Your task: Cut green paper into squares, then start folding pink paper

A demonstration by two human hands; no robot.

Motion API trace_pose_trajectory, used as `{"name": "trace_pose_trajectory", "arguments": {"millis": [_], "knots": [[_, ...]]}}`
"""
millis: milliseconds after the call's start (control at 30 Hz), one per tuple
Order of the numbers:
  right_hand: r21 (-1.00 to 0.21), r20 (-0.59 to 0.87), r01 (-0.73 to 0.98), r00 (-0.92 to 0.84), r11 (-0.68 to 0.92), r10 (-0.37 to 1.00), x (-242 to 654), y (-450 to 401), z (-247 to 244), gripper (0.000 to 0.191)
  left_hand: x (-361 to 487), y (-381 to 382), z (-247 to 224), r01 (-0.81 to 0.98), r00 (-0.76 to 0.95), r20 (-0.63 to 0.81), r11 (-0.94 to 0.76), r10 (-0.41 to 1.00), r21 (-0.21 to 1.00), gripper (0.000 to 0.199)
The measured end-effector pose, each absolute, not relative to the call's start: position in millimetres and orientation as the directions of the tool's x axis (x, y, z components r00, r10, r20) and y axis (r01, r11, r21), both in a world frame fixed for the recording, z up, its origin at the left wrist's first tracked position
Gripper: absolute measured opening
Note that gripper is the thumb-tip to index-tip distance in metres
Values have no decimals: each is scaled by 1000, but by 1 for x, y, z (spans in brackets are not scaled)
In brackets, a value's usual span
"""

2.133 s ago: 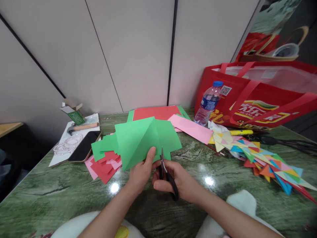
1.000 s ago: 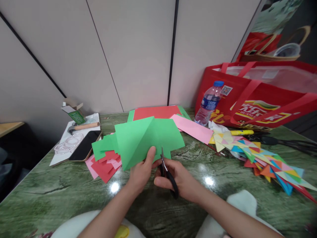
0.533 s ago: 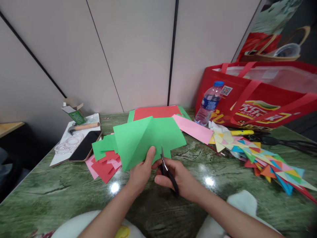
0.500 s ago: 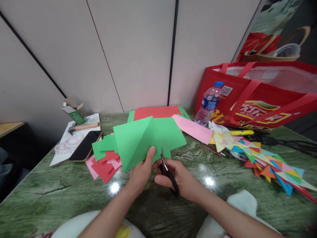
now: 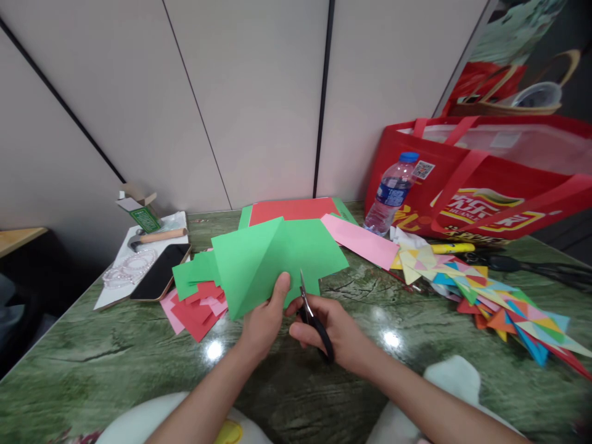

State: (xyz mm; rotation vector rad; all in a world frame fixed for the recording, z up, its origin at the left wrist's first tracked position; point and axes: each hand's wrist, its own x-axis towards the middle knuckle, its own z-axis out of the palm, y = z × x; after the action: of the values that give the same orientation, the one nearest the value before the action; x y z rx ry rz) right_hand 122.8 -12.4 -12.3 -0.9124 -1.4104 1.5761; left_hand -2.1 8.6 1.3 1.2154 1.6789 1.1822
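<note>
1. Green marbled tabletop point(image 5: 152, 376) spreads under the left fingers point(image 5: 280, 290), pale wall panels point(image 5: 263, 105) rising beyond them.
2. These left fingers grip a creased green sheet point(image 5: 250, 262), most of it beyond them.
3. Right fingers point(image 5: 306, 335) curl around black-handled scissors point(image 5: 320, 328), whose blades overlap the sheet just right of the left fingers.
4. Red paper pieces point(image 5: 197, 317) lie left of both.

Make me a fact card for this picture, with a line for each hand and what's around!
Left hand: holding creased green paper
Right hand: holding black-handled scissors, blades at the green paper
Left side: red and pink paper pieces, phone, hammer
Right side: blue-capped bottle, red bag, colourful folded papers
Table: green, streaky
</note>
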Motion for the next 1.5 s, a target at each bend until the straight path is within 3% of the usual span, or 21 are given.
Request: {"name": "trace_pose_trajectory", "arguments": {"millis": [733,1500], "knots": [[-991,24,-133,-376,-28,926,120,-12,-18,28,-2,9,-1,317,-271,-109,196,956,928,54],[-987,-24,-140,-357,-79,934,118,-13,-17,32,-2,9,-2,331,-263,-69,157,962,930,64]]}}
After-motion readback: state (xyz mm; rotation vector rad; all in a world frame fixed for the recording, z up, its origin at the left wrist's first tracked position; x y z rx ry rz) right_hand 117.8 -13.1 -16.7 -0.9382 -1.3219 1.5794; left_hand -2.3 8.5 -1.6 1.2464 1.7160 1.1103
